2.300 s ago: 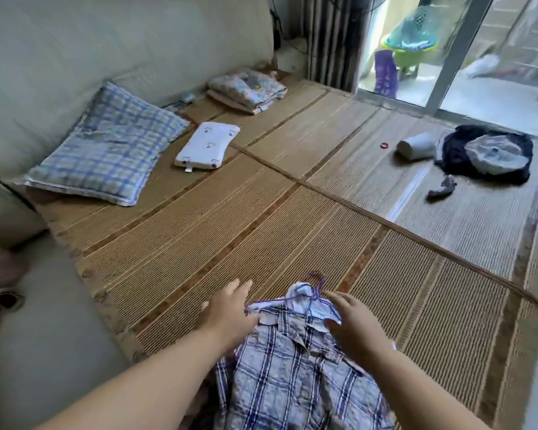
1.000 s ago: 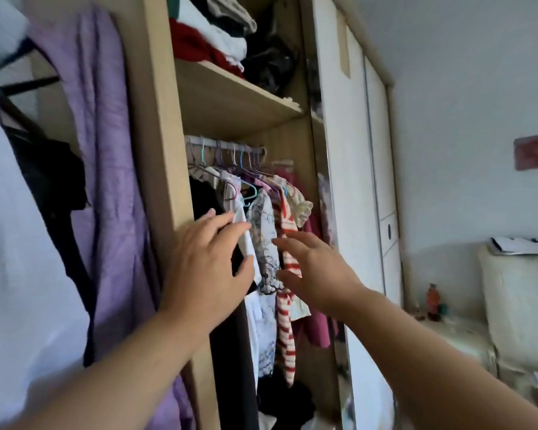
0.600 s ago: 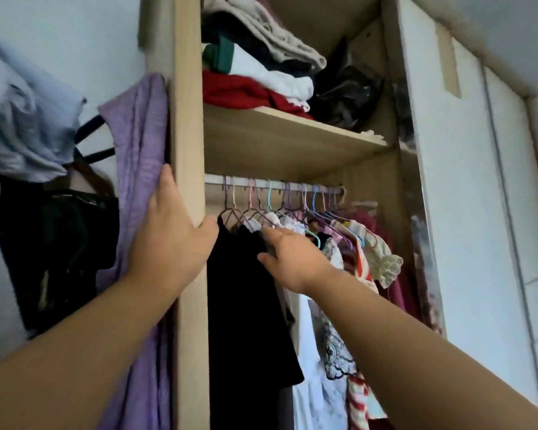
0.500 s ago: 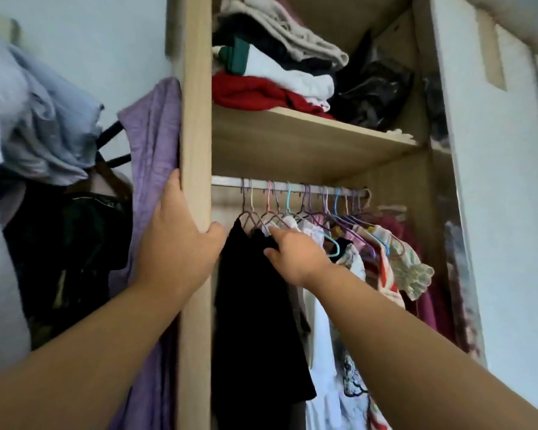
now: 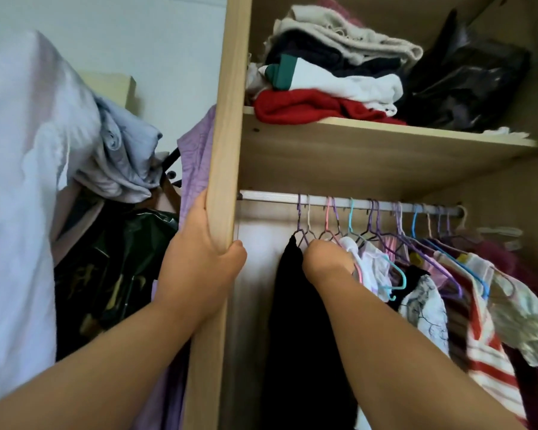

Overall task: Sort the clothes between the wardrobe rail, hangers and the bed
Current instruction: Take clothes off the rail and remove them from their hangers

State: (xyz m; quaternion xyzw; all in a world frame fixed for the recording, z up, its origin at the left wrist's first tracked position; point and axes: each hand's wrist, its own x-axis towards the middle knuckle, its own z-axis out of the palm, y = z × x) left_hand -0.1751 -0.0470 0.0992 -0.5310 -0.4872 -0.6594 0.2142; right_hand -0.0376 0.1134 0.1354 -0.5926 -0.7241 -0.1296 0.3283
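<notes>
A metal wardrobe rail [image 5: 354,203] carries several coloured wire hangers [image 5: 395,225] with clothes on them. A long black garment [image 5: 292,321] hangs furthest left, then a white one [image 5: 373,268] and a red-and-white striped one [image 5: 485,352]. My right hand [image 5: 326,259] reaches in between the black and white garments, its fingers curled round the top of a hanger there; the fingertips are hidden. My left hand [image 5: 199,259] grips the front edge of the wardrobe's upright side panel [image 5: 227,119], thumb on the inner face.
A shelf [image 5: 370,150] above the rail holds folded clothes, a red one [image 5: 308,110] at the bottom, and a black bag [image 5: 466,85]. Left of the panel hang a purple garment [image 5: 196,156], pale blue clothes [image 5: 121,162] and white cloth [image 5: 19,212].
I turned from the bed and the plaid shirt to the wardrobe. My left hand took hold of the side panel; my right hand moved up to the hangers and curled in.
</notes>
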